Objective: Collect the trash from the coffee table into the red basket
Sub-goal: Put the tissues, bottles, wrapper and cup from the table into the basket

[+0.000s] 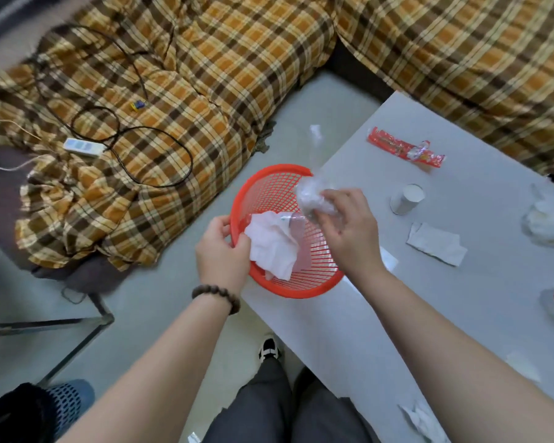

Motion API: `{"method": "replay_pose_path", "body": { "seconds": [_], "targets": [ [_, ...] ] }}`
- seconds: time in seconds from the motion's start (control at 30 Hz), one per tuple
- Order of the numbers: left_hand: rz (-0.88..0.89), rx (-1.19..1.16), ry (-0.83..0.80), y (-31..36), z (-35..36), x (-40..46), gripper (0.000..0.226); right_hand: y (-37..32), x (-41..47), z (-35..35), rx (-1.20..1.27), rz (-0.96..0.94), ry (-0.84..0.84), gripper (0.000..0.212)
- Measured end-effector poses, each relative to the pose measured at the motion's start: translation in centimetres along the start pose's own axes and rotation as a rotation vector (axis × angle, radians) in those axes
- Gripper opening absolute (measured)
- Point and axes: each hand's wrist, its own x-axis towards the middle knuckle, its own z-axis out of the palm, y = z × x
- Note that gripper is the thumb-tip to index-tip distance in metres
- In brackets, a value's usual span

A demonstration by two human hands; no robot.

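you're gripping the red basket (271, 174) rim with left hand (222, 247) at the bench (349, 330) edge, right hand (346, 223) pinching crumpled clear plastic (307, 196) over it, likely light, soft, springy, so keep pinching the bunched middle.

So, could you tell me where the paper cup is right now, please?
In the head view, the paper cup lies on its side on the table, right of the right hand, between the red wrapper and a flat napkin.
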Motion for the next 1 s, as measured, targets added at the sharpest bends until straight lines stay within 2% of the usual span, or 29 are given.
{"method": "replay_pose_path", "body": {
  "seconds": [0.13, 0.27, 0.4, 0.5, 0.6, 0.7, 0.87, 1.0],
  "targets": [
    [0.087, -0.056, -0.088, 2.7, -0.3, -1.9, 0.02, -2.8, -1.6, 0.6, -0.104, 0.009, -0.116, 0.029],
    [0.129, -0.076, -0.199, 4.1, -0.5, -3.5, 0.016, -3.5, -3.4, 0.1, -0.206, 0.049, -0.237, 0.05],
    [0.126, -0.095, -0.275, 4.1, -0.1, -4.4, 0.015, -3.8, -5.8, -2.3, -0.233, 0.095, -0.167, 0.054],
    [0.128, -0.033, -0.323, 3.7, 1.0, -4.9, 0.014, -3.2, -8.7, -5.4, -0.265, 0.144, -0.053, 0.051],
    [0.124, 0.024, -0.356, 3.1, 2.4, -6.2, 0.026, -1.5, -13.1, -8.7, -0.268, 0.257, 0.095, 0.049],
    [0.103, 0.064, -0.372, 2.5, 3.7, -8.4, 0.029, 1.1, -18.1, -11.6, -0.299, 0.405, 0.159, 0.05],
    [0.017, 0.069, -0.334, 1.1, 5.5, -12.3, 0.032, 7.3, -25.8, -15.0, -0.326, 0.63, 0.112, 0.056],
    [-0.033, 0.069, -0.253, -0.5, 6.6, -16.4, 0.034, 12.7, -31.7, -16.4, -0.299, 0.733, -0.039, 0.068]
  ]
}}
